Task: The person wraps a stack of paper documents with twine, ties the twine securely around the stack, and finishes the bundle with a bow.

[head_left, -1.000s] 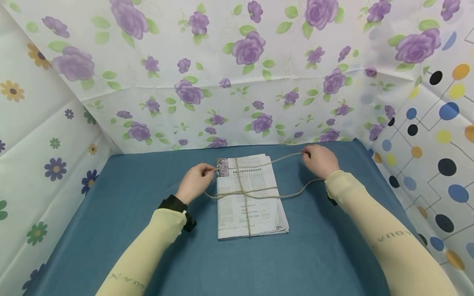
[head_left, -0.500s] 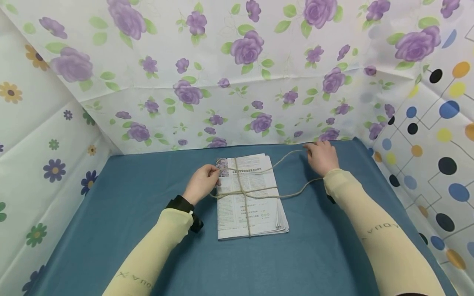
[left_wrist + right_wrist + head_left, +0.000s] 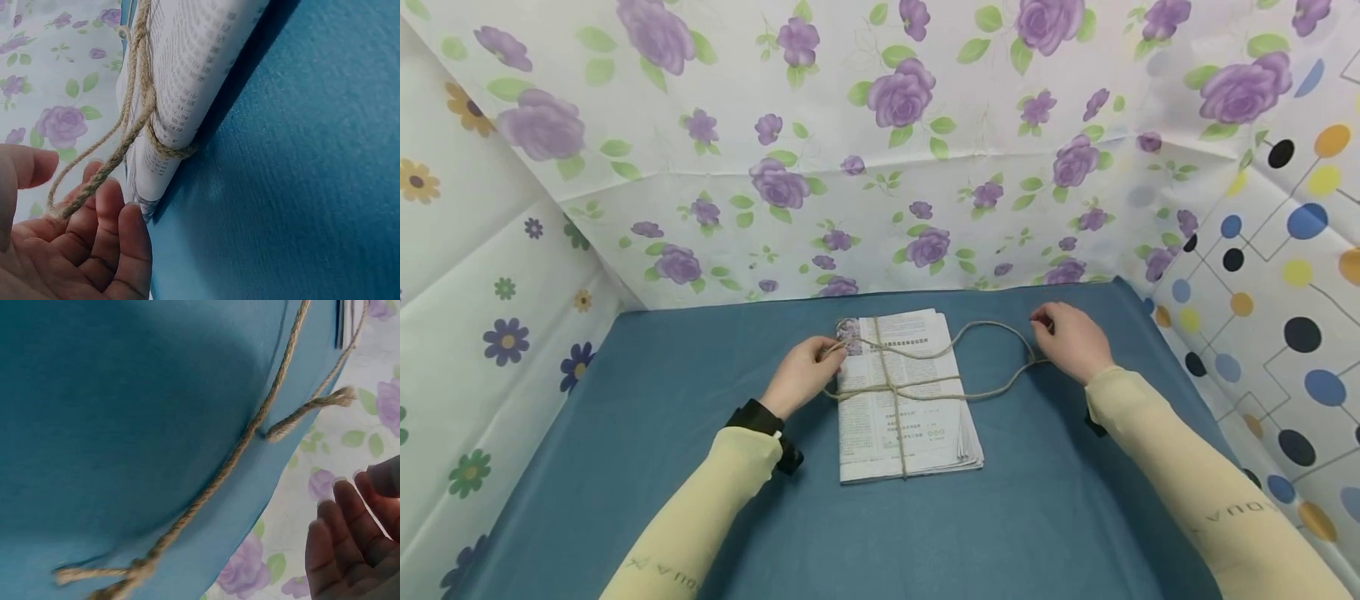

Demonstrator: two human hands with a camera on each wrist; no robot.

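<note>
A stack of folded newspapers (image 3: 925, 433) lies on the blue cloth, with twine (image 3: 992, 394) crossed over it. My left hand (image 3: 797, 377) is at the stack's upper left edge. In the left wrist view, a loop of twine (image 3: 103, 175) runs across its bent fingers (image 3: 112, 212), thumb apart from them. To the right of the stack, my right hand (image 3: 1075, 340) holds nothing. The right wrist view shows its fingers (image 3: 340, 512) loosely bent, apart from a loose twine end (image 3: 306, 412). A knot (image 3: 140, 569) sits on the other strand.
The blue cloth (image 3: 910, 542) covers the surface. A purple-flowered sheet (image 3: 865, 200) stands behind it, a daisy-patterned sheet (image 3: 497, 292) on the left and a dotted sheet (image 3: 1262, 250) on the right.
The upper strand, taut between both hands before, now lies slack in a curve beside the stack. My right hand has let go of it and shifted slightly right and nearer.
</note>
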